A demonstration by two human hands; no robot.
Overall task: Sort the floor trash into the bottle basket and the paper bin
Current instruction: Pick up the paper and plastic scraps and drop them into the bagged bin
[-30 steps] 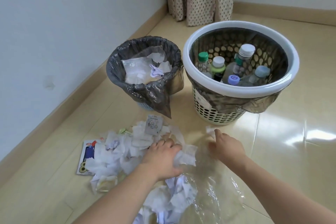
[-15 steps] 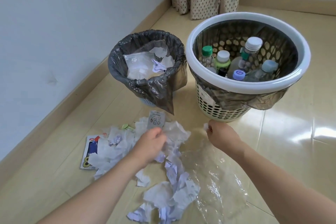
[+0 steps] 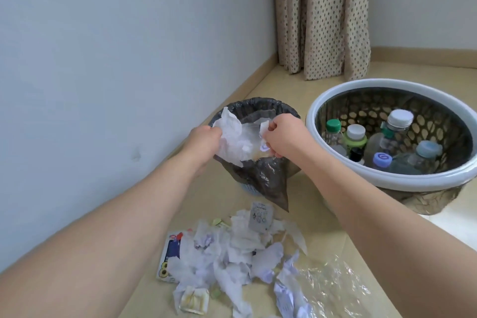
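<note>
Soft, even daylight fills the room, bright without harsh shadows. A white glare patch lies on the glossy floor at the right edge. The wide-angle lens bends the wall and stretches both forearms; detail is slightly smeared throughout.

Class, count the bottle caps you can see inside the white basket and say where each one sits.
5. In the white basket: green cap far left, white cap beside it, white cap at the back, purple cap in front, pale blue cap right. Others may be hidden beneath.
</note>
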